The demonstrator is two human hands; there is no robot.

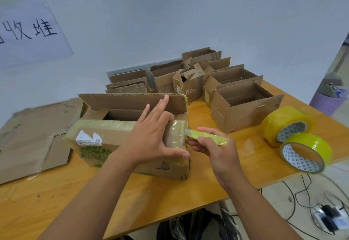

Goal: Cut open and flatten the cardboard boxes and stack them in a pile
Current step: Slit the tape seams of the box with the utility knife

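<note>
The left hand [149, 141] lies on the taped cardboard box [132, 145], fingers [160, 105] spread and straight, thumb pressed along the box's near right edge. The right hand [213, 149] curls its fingers round a yellow-green box cutter [209, 136], whose tip touches the box's right corner just beside the left thumb. The box sits on the worktop [75, 192]; flattened cardboard [32, 137] lies well left of the fingers.

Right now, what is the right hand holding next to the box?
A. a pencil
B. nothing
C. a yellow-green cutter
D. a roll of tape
C: the right hand grips a yellow-green cutter, its tip at the taped edge of the box; both tape rolls lie on the table.
</note>
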